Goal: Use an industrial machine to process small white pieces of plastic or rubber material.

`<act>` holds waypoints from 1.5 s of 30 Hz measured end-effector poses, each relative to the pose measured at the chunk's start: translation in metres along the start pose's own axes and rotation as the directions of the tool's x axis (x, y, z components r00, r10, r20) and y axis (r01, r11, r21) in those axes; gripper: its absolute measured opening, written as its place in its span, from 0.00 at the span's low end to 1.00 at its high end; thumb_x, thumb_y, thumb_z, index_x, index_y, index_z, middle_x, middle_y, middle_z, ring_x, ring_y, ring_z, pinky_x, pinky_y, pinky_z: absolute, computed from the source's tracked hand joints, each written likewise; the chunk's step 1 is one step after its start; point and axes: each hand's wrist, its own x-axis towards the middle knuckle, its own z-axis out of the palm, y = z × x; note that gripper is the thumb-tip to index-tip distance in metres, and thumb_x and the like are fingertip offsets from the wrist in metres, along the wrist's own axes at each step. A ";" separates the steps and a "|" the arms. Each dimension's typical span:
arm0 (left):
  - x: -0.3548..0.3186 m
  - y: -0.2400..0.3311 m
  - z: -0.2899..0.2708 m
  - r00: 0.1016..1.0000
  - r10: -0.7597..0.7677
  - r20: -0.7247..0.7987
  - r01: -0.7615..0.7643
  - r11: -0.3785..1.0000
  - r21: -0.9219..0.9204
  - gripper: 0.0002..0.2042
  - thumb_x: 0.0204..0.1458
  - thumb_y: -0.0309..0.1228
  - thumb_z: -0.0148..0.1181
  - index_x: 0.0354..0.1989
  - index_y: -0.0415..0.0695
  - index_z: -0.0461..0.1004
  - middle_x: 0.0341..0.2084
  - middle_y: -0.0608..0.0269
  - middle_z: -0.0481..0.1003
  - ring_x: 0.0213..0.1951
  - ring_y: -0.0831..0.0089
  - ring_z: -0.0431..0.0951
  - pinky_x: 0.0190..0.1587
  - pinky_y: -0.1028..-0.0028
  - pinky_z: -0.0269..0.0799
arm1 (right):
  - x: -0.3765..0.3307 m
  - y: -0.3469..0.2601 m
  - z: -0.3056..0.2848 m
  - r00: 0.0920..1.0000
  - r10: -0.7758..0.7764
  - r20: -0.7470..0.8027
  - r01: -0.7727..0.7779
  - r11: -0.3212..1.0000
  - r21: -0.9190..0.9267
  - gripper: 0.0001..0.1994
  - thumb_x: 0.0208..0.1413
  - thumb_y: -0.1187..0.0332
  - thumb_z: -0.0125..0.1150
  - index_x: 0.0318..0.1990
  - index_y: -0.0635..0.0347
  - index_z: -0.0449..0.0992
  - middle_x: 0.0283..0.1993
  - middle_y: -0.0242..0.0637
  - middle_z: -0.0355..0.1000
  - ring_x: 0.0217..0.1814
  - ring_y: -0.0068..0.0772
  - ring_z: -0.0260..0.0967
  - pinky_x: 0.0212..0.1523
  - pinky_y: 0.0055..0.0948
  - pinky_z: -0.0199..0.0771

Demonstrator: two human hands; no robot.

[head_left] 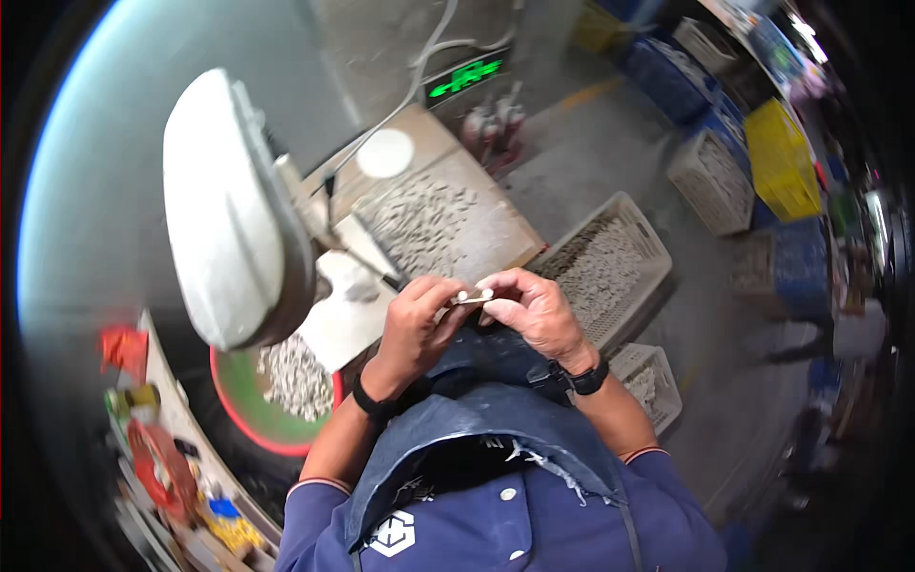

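A small pale piece with a round knob at either end [476, 298] is pinched between my two hands, in front of my dark apron. The fingertips of my left hand [416, 324] are closed on its left end. My right hand [539, 310] grips the right end between thumb and fingers. The piece is too small to tell its exact kind. Just left of my left hand, a thin dark rod [376, 272] reaches out from a machine with a big white rounded hood [224, 210].
Many small grey pieces [419, 224] lie spread on a board-topped table [505, 224] ahead. Similar pieces fill a red-rimmed green basin [224, 396] at left and a white crate [658, 253] at right. A smaller crate [672, 405] stands nearer; stacked bins, one yellow [777, 162], stand far right.
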 end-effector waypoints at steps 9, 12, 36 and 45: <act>-0.078 -0.034 -0.043 0.969 -0.204 -0.139 0.207 0.978 0.005 0.11 0.49 0.22 0.67 0.42 0.43 0.79 0.34 0.55 0.79 0.36 0.62 0.81 0.37 0.68 0.77 | 0.039 0.035 0.048 0.978 0.162 0.128 -0.135 0.970 -0.200 0.11 0.62 0.75 0.59 0.51 0.66 0.75 0.44 0.34 0.77 0.43 0.21 0.75 0.46 0.23 0.78; -0.121 -0.051 -0.049 0.884 -0.383 -0.269 0.398 0.917 0.002 0.11 0.49 0.24 0.67 0.42 0.41 0.79 0.31 0.54 0.79 0.33 0.63 0.80 0.35 0.68 0.76 | 0.046 0.039 0.045 0.980 0.183 0.074 -0.157 0.951 -0.268 0.11 0.63 0.74 0.58 0.51 0.68 0.75 0.42 0.37 0.77 0.41 0.23 0.75 0.44 0.23 0.77; -0.155 -0.161 -0.057 0.737 -0.193 -0.647 0.486 0.817 0.310 0.07 0.47 0.30 0.67 0.36 0.45 0.80 0.29 0.63 0.78 0.37 0.62 0.76 0.42 0.63 0.68 | 0.156 -0.036 0.128 0.965 -0.192 0.182 0.228 0.951 -0.208 0.18 0.70 0.66 0.48 0.63 0.63 0.61 0.57 0.44 0.71 0.57 0.33 0.71 0.57 0.36 0.73; -0.147 -0.172 -0.056 0.737 -0.165 -0.656 0.497 0.789 0.360 0.08 0.47 0.31 0.67 0.36 0.46 0.81 0.29 0.65 0.76 0.37 0.63 0.75 0.41 0.63 0.69 | 0.193 -0.031 0.117 0.961 -0.106 0.255 0.154 0.972 -0.178 0.16 0.71 0.65 0.46 0.59 0.65 0.66 0.58 0.42 0.71 0.59 0.34 0.71 0.60 0.33 0.71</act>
